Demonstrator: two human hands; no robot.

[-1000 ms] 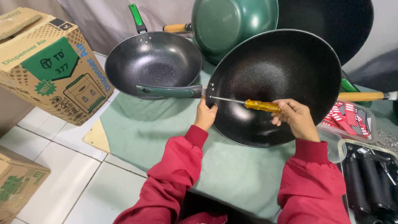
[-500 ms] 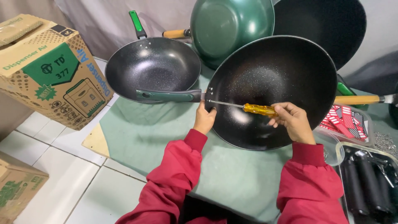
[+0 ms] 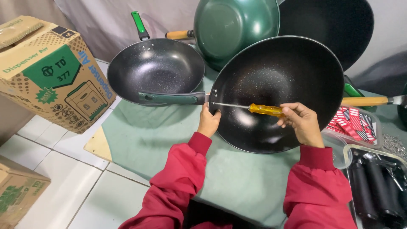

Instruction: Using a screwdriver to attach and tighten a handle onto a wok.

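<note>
Screwdriver (image 3: 265,110) at the wok (image 3: 280,91) rim, on the green cloth (image 3: 169,140).
A second wok (image 3: 157,70), a green pan (image 3: 237,27) and a box (image 3: 46,70) crowd behind and left. The left hand (image 3: 209,121) grips the rim by the handle (image 3: 171,98); the right hand (image 3: 302,123) pinches the screwdriver, laid level inside the wok.

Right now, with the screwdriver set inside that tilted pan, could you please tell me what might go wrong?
1. The screwdriver tip sits at the rim of the big pan, close to the left hand gripping that rim; a slip might jab the fingers.
2. A slip could also scratch the dark speckled coating.
3. The pan stands tilted, steadied by one hand only, so pressure from the right hand might tip it against the smaller pan.
</note>
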